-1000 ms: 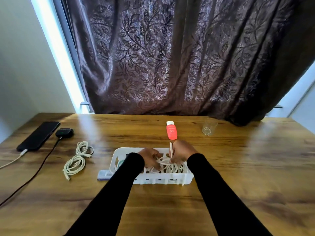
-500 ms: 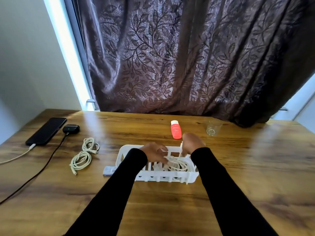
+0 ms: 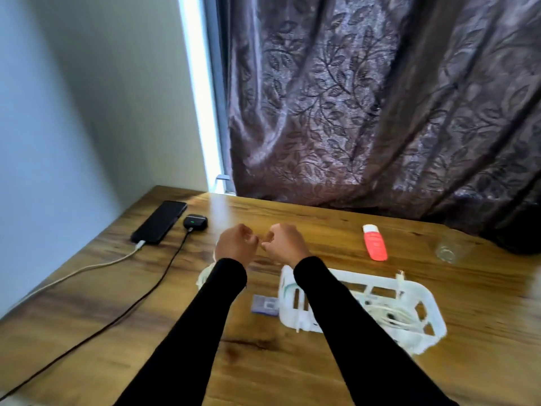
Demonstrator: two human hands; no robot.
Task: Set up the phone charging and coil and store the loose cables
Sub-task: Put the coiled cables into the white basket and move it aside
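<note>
A phone [image 3: 159, 222] lies at the far left of a wooden table [image 3: 292, 361], a white charging cable [image 3: 87, 266] plugged into its near end and trailing off the left edge. Just to its right sits a black earbuds case [image 3: 195, 222] showing a green light, its own black cable [image 3: 123, 312] running toward the near left corner.

Right of these, mid-table, the left hand [image 3: 235, 246] and right hand [image 3: 282, 244] hover close together above the wood, fingers loosely curled; whether anything thin is pinched between them cannot be told. A loose whitish cable bundle [image 3: 205, 275], still to be stored, lies just beneath the left wrist, mostly hidden by the sleeve.

Further right, a small card-like item [image 3: 265, 303] rests against the left end of a white plastic basket [image 3: 433, 320]. The basket holds coiled white cables [image 3: 389, 315], one connector [image 3: 399, 273] sticking up over its far rim.

The likely risks: a forearm sweeping back toward the basket could snag that raised connector and drag the coil out or shift the basket. A reach leftward could catch the black cable and tug the case or the phone's plug loose. The hidden bundle could also uncoil if lifted by one loop.

Beyond the basket lie a red tube [image 3: 375, 243] and a clear glass [image 3: 446, 252].
</note>
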